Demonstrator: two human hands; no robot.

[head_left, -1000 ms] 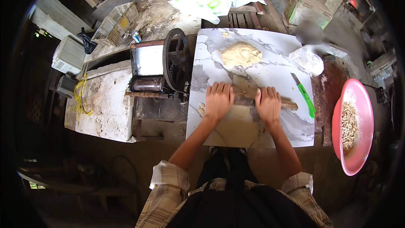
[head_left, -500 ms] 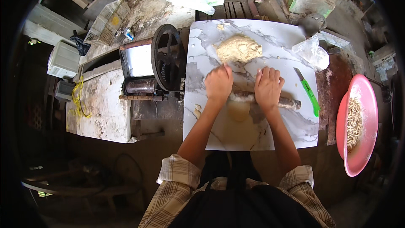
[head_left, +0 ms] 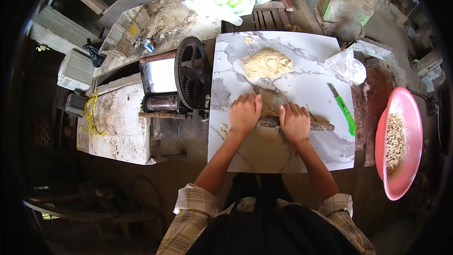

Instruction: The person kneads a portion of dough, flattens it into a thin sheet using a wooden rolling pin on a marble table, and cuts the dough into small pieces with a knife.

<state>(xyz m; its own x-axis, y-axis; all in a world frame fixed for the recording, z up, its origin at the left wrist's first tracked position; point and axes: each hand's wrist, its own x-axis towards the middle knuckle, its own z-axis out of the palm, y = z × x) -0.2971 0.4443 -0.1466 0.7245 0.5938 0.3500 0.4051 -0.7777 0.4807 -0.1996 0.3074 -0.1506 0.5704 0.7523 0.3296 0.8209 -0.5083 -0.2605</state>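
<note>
Dough sheet [head_left: 264, 146] on the board [head_left: 226, 80], under the rolling pin [head_left: 292, 123].
Dough lump [head_left: 267, 63] lies behind; knife [head_left: 344, 111] and basin [head_left: 413, 113] right; roller machine [head_left: 177, 82] left.

Marble-patterned board [head_left: 302, 73]: smooth, glossy, white with grey veining. Rolling pin [head_left: 317, 125]: dark wood, matt. Dough lump [head_left: 267, 63] at 12 o'clock on the board: pale, rough, matt. Rolled dough sheet [head_left: 264, 148]: smooth, matt. Knife handle [head_left: 347, 116] at 3 o'clock: glossy green plastic. Basin [head_left: 415, 123]: glossy pink plastic. Roller machine [head_left: 177, 82]: dark metal wheel, bright metal body.
</note>
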